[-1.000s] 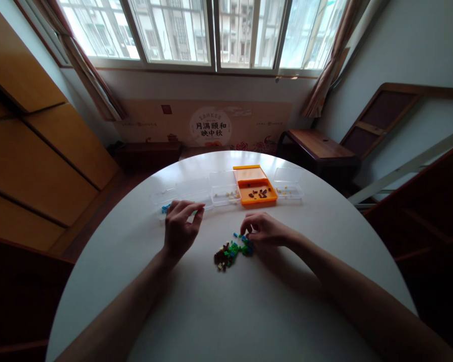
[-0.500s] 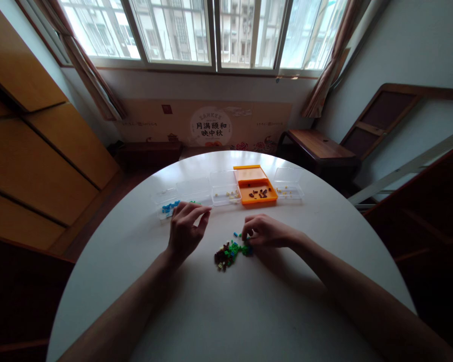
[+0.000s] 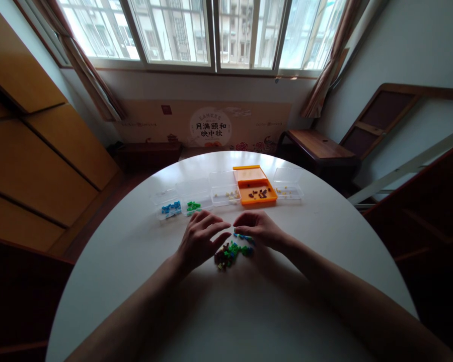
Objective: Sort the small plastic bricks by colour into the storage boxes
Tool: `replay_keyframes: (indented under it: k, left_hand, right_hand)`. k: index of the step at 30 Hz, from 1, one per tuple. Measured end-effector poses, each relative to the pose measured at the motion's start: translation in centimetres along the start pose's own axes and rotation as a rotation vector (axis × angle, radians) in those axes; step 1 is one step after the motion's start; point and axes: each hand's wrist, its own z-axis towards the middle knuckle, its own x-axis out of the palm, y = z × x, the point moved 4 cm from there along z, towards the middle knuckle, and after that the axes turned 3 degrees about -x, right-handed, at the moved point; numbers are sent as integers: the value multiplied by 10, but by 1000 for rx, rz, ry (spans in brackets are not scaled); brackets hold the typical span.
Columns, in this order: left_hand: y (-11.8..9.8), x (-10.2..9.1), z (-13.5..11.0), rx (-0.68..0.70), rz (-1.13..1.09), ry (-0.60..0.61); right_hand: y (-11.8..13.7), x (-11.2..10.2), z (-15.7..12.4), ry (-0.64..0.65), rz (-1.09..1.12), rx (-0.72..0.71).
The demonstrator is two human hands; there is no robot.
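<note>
Bricks (image 3: 232, 250) sit in a loose mixed pile near the middle of our table (image 3: 226, 311): brown and cream at the left end, green and blue toward the right. Some blue ones lie at the far side of the pile, right beside our right hand (image 3: 259, 227).

Head view: we have both hands low over the table, fingertips facing each other, just apart, at the far edge of the pile. Our left hand (image 3: 204, 236) is half curled with a narrow gap between thumb and forefinger, nothing visible in it. Our right hand is drawn into a pinch; we can't tell whether it has a brick, too small and dark there.

Beyond that, we see five boxes in a row, lids folded back. Left to right: first box (image 3: 160, 217), clear, blue bricks; second box (image 3: 206, 205), clear, green; third box (image 3: 222, 201), clear, cream; orange box (image 3: 258, 202), brown; last box (image 3: 293, 194), clear, a few yellow.

Past the table: window (image 3: 177, 30) up top, printed banner (image 3: 211, 125) below it, wooden stool (image 3: 320, 146) on the right, cabinet (image 3: 33, 166) on the left.
</note>
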Motion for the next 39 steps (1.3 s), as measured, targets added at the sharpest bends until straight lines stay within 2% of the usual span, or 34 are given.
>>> replay_keyframes:
  k: [5, 10, 13, 15, 17, 20, 23, 26, 31, 35, 39]
  left_hand:
    - [0, 4, -1, 22, -5, 44]
    - [-2, 7, -1, 43, -35, 44]
    - [1, 6, -1, 8, -24, 18]
    - [10, 2, -1, -53, 1, -51]
    - [24, -5, -4, -149, 34, -170]
    - [53, -16, -12, -383, 110, -354]
    - [76, -19, -22, -537, 203, -397]
    - [86, -18, -27, -601, 236, -405]
    - [77, -20, -22, -587, 225, -412]
    - [60, -21, -15, -468, 207, -398]
    - [46, -16, -11, -355, 158, -325]
  right_hand:
    - [0, 6, 0, -3, 65, -33]
    - [-3, 9, -1, -23, 50, -41]
    - [-2, 5, -1, 12, 58, -12]
    - [1, -3, -1, 42, 12, 3]
    - [4, -14, -1, 72, -89, 25]
    - [4, -31, -1, 134, -274, 88]
    - [3, -42, -3, 204, -447, 142]
    - [2, -45, -6, 268, -562, 186]
    - [2, -45, -9, 310, -663, 171]
    - [6, -44, -8, 321, -705, 145]
    - [9, -40, -9, 316, -752, 127]
